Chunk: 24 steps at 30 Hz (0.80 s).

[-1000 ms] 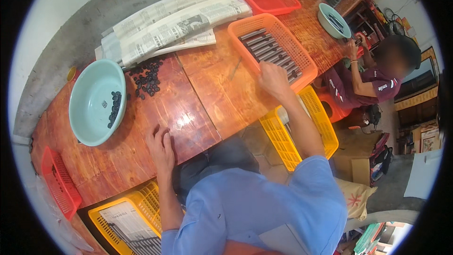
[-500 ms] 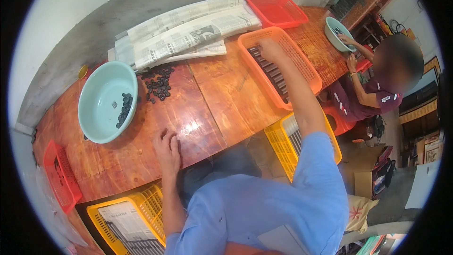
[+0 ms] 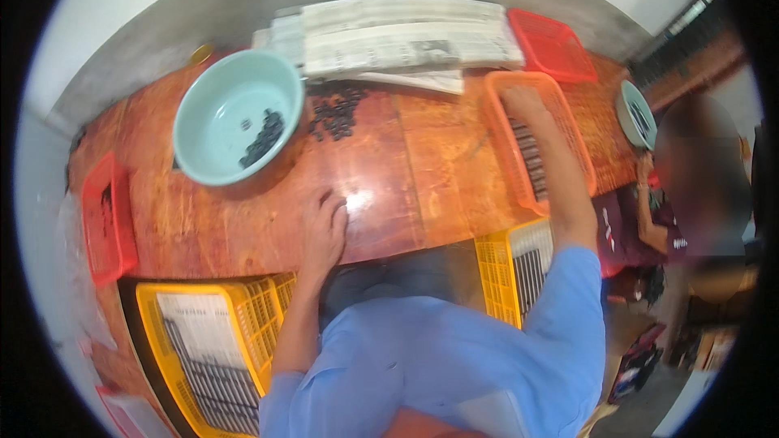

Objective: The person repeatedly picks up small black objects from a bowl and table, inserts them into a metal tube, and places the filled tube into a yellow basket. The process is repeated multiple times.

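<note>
My left hand (image 3: pixel 327 223) rests on the wooden table (image 3: pixel 381 227) near its front edge, fingers stretched out and holding nothing. My right hand (image 3: pixel 523 105) reaches into the far end of an orange plastic basket (image 3: pixel 578 142). A row of dark brown sticks (image 3: pixel 531 164) lies along the inside of that basket, just on the near side of the hand. The right fingers are blurred and partly hidden, so what they hold does not show. Left of centre, a pale teal bowl (image 3: pixel 199 109) holds a heap of small black pieces (image 3: pixel 264 144). More dark pieces (image 3: pixel 334 113) lie loose beside it.
Folded newspapers (image 3: pixel 398 28) lie along the wall, beside a red tray (image 3: pixel 556 49). A red basket (image 3: pixel 122 235) stands at the left edge. Below the table edge are yellow crates (image 3: pixel 251 320) with dark sticks on newspaper. At right, a co-worker sits by another teal bowl (image 3: pixel 631 118).
My view has swung to the right and levelled, shifting the whole scene in the picture. My right hand stays at the orange basket's far end; my left stays on the table. The co-worker's hand has left the bowl.
</note>
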Each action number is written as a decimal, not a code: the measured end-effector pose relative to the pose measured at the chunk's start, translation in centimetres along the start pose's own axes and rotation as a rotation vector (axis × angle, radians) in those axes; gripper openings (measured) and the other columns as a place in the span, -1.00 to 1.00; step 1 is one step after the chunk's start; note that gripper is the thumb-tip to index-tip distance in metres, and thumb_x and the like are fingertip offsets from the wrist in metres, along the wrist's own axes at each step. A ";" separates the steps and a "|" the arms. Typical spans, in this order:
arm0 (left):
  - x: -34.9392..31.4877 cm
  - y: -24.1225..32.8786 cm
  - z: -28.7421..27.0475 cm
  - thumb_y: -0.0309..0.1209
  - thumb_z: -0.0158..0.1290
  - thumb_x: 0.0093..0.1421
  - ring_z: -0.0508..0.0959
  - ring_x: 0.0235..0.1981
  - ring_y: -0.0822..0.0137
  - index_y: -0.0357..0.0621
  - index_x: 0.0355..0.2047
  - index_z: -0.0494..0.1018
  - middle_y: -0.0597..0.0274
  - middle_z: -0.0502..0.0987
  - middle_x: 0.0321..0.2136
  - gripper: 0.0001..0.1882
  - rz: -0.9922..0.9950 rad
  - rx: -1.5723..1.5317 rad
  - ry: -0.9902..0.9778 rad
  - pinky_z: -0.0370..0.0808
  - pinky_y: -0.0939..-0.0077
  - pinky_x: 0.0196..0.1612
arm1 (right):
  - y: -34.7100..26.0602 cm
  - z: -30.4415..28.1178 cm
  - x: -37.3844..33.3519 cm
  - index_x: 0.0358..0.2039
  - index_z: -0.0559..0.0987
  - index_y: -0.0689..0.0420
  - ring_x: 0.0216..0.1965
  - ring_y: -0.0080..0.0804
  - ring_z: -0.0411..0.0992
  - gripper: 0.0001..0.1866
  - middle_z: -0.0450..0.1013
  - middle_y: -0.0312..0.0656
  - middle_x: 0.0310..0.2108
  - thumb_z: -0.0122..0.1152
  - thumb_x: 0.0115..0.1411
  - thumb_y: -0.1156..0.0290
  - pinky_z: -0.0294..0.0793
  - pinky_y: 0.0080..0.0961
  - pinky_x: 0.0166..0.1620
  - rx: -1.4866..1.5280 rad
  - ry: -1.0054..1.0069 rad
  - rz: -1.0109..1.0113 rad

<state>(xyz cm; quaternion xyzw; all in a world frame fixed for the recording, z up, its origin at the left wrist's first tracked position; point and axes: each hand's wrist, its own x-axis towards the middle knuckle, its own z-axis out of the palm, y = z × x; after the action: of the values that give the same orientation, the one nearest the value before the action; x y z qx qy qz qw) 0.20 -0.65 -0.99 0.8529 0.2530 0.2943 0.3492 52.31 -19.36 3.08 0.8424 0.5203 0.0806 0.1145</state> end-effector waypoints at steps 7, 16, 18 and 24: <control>-0.4 -0.8 0.2 -0.44 0.14 0.26 0.45 0.15 -0.17 -0.26 -0.12 0.57 -0.17 0.46 0.08 -0.78 -0.001 -0.055 0.044 0.38 0.06 0.25 | -0.8 0.2 1.6 -0.28 0.66 0.17 -0.21 0.09 0.63 -0.79 0.62 0.09 -0.24 0.19 0.20 0.32 0.61 -0.02 -0.19 -0.047 -0.085 -0.053; -0.1 -0.7 0.3 -0.40 0.14 0.31 0.49 0.13 -0.11 -0.26 -0.14 0.59 -0.12 0.49 0.06 -0.80 -0.001 -0.055 0.051 0.43 0.13 0.21 | -1.1 -0.9 -1.1 -0.14 0.51 0.16 -0.24 0.11 0.59 -0.76 0.56 0.05 -0.27 0.22 0.18 0.44 0.57 -0.03 -0.21 0.106 0.194 -0.135; -0.2 -0.7 0.2 -0.39 0.14 0.29 0.47 0.14 -0.14 -0.27 -0.15 0.59 -0.15 0.48 0.07 -0.79 -0.008 -0.058 0.055 0.42 0.10 0.22 | -0.7 -1.9 -1.9 -0.13 0.51 0.16 -0.24 0.11 0.58 -0.76 0.57 0.03 -0.26 0.25 0.19 0.44 0.54 -0.02 -0.23 0.186 0.322 -0.049; -0.3 -0.5 0.3 -0.40 0.14 0.30 0.47 0.15 -0.12 -0.26 -0.13 0.59 -0.13 0.48 0.09 -0.79 -0.027 -0.065 0.046 0.41 0.12 0.23 | -0.3 -10.1 -6.1 -0.06 0.56 0.19 -0.32 -0.24 0.58 -0.72 0.57 -0.09 -0.34 0.36 0.25 0.41 0.57 -0.32 -0.18 0.479 0.702 0.348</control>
<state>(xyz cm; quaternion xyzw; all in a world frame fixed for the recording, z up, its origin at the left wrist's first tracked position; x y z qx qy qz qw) 0.11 -0.63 -1.69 0.8306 0.2625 0.3171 0.3749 46.73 -23.60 12.59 0.8418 0.3821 0.2564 -0.2820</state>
